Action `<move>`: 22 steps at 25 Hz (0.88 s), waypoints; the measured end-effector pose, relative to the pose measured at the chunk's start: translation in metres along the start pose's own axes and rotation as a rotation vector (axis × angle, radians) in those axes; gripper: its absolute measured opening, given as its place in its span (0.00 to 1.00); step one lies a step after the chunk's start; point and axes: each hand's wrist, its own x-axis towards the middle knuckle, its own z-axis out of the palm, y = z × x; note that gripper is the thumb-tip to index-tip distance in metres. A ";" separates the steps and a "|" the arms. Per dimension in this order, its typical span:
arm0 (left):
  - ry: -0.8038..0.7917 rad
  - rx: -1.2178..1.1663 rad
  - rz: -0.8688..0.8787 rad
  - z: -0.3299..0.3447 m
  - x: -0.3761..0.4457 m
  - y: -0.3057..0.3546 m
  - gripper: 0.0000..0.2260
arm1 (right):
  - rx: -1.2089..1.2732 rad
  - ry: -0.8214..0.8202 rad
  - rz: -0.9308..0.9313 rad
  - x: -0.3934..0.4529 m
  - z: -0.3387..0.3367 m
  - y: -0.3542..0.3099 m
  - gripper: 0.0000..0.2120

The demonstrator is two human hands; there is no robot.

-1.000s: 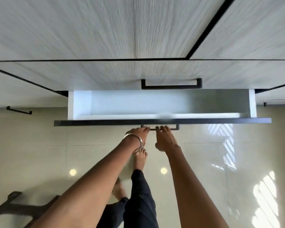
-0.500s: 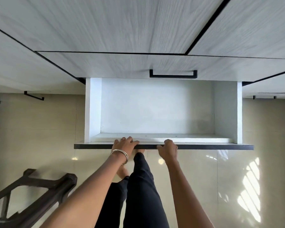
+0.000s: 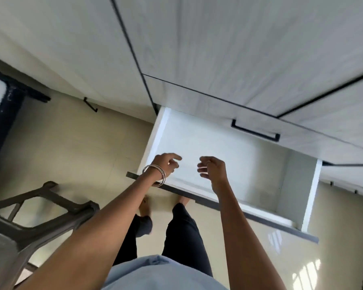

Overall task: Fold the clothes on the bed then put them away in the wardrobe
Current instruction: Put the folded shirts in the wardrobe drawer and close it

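Note:
The wardrobe (image 3: 249, 49) has pale wood-grain fronts with black seams. Its bottom drawer (image 3: 298, 185) is pulled out, white inside, with nothing in it that I can see. My left hand (image 3: 166, 163), with bangles on the wrist, hovers over the drawer's near left corner, fingers loosely curled and holding nothing. My right hand (image 3: 213, 168) hangs beside it above the drawer's floor, fingers loosely curled, also holding nothing. Neither hand touches the drawer. No clothes are in view.
The drawer above has a black bar handle (image 3: 255, 130). A dark metal frame (image 3: 40, 208) stands on the beige tiled floor (image 3: 82, 147) at lower left. A dark-edged piece of furniture (image 3: 6, 105) sits at the far left. My legs stand in front of the drawer front (image 3: 260, 216).
Both hands pulled the drawer out by its front edge, then let go and rose above it. The view has swung and tilted to the left.

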 end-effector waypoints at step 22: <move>1.403 -1.036 -0.370 -0.553 -0.223 -0.412 0.12 | -0.564 -0.748 -0.611 -0.154 0.719 -0.231 0.06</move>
